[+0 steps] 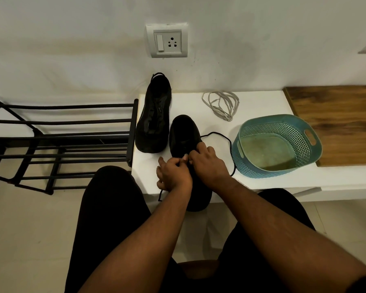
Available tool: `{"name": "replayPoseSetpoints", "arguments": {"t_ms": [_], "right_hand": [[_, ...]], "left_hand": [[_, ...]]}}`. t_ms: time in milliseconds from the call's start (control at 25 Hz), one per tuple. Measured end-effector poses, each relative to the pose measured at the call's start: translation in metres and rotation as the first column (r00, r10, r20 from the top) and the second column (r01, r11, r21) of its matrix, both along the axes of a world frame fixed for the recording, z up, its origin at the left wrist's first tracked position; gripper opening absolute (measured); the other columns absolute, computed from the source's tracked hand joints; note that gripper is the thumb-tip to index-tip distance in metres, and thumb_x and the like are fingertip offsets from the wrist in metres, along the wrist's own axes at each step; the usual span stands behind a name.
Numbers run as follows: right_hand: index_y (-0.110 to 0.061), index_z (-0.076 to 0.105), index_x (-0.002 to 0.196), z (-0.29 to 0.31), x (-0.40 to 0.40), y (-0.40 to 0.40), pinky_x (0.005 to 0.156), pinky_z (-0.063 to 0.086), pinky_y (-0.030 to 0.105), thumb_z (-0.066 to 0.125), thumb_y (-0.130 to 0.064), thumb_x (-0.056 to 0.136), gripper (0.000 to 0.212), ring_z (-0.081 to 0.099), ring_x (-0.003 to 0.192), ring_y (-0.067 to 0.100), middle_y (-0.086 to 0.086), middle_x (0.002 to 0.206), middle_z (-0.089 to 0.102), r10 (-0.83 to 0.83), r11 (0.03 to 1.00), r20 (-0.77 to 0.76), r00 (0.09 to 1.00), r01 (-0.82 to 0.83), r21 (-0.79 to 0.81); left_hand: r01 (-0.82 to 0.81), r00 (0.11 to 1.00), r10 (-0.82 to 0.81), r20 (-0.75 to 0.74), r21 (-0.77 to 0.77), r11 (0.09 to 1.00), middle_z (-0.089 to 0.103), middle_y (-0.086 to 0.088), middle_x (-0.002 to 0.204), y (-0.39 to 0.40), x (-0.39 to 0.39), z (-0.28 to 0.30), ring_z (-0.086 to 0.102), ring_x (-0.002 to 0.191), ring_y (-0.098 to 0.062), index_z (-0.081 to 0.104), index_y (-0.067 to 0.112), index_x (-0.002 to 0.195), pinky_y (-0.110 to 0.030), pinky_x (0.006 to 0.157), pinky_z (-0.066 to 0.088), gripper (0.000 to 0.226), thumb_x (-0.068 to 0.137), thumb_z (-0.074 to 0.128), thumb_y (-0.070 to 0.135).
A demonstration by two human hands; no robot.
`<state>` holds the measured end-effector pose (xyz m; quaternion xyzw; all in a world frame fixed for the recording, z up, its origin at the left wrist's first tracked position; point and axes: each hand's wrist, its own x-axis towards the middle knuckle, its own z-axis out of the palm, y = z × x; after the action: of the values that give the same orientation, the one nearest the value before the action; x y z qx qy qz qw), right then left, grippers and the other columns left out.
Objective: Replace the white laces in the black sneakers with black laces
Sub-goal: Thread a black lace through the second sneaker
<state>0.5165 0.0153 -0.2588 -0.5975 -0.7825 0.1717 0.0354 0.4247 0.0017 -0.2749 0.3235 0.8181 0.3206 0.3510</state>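
Two black sneakers stand on a white table. The near sneaker points away from me, its heel at the table's front edge. My left hand and my right hand meet over its eyelets, fingers curled, each pinching the black lace. One part of the lace loops out to the right of the shoe; another end hangs below my left hand. The far sneaker lies to the left, a black lace in it. A bundle of white laces lies at the back of the table.
A teal perforated basket sits right of the near sneaker. A wooden board covers the table's right part. A black metal shoe rack stands left of the table. A wall socket is on the wall behind.
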Motion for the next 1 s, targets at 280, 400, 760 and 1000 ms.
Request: {"name": "replayPoseSetpoints", "arguments": {"t_ms": [280, 400, 760, 1000], "right_hand": [[-0.011, 0.049, 0.097, -0.003, 0.009, 0.000, 0.083, 0.047, 0.044, 0.036, -0.026, 0.101, 0.021, 0.049, 0.098, 0.031, 0.011, 0.114, 0.041, -0.220, 0.971, -0.306, 0.926, 0.180, -0.156], [-0.011, 0.052, 0.101, -0.003, 0.009, -0.003, 0.082, 0.048, 0.041, 0.038, -0.028, 0.101, 0.023, 0.050, 0.098, 0.027, 0.009, 0.114, 0.043, -0.221, 0.972, -0.308, 0.926, 0.183, -0.146], [-0.020, 0.051, 0.118, -0.011, 0.014, -0.023, 0.080, 0.051, 0.032, 0.053, -0.023, 0.096, 0.021, 0.060, 0.096, 0.014, -0.006, 0.112, 0.060, -0.308, 0.945, -0.649, 0.696, 0.305, -0.121], [-0.020, 0.053, 0.118, -0.007, 0.007, -0.018, 0.076, 0.054, 0.037, 0.066, -0.039, 0.086, 0.039, 0.063, 0.091, 0.017, -0.002, 0.109, 0.065, -0.330, 0.941, -0.496, 0.803, 0.323, -0.103]], "left_hand": [[0.561, 0.701, -0.345, -0.624, 0.184, 0.807, 0.027, -0.011, 0.158, -0.020, -0.015, -0.011, 0.023, 0.144, -0.040, 0.064, 0.041, 0.122, -0.058, 0.097, 0.036, 0.060, 0.078, 0.074, 0.003], [0.629, 0.656, -0.334, -0.677, 0.245, 0.738, 0.033, -0.009, 0.155, -0.007, -0.027, -0.003, 0.026, 0.142, -0.037, 0.076, 0.033, 0.095, -0.057, 0.098, 0.034, 0.024, 0.076, 0.079, 0.018], [0.515, 0.821, -0.347, -0.453, 0.327, 0.792, 0.045, 0.004, 0.144, -0.002, -0.028, -0.001, 0.039, 0.122, -0.021, 0.074, 0.021, 0.086, -0.029, 0.092, 0.025, 0.006, 0.082, 0.075, 0.024], [0.228, 0.928, -0.359, 0.096, 0.614, 0.756, 0.067, -0.004, 0.086, -0.005, -0.021, 0.030, 0.060, 0.073, -0.002, 0.054, 0.011, 0.096, -0.016, 0.067, 0.047, 0.004, 0.098, 0.055, 0.014]]}}
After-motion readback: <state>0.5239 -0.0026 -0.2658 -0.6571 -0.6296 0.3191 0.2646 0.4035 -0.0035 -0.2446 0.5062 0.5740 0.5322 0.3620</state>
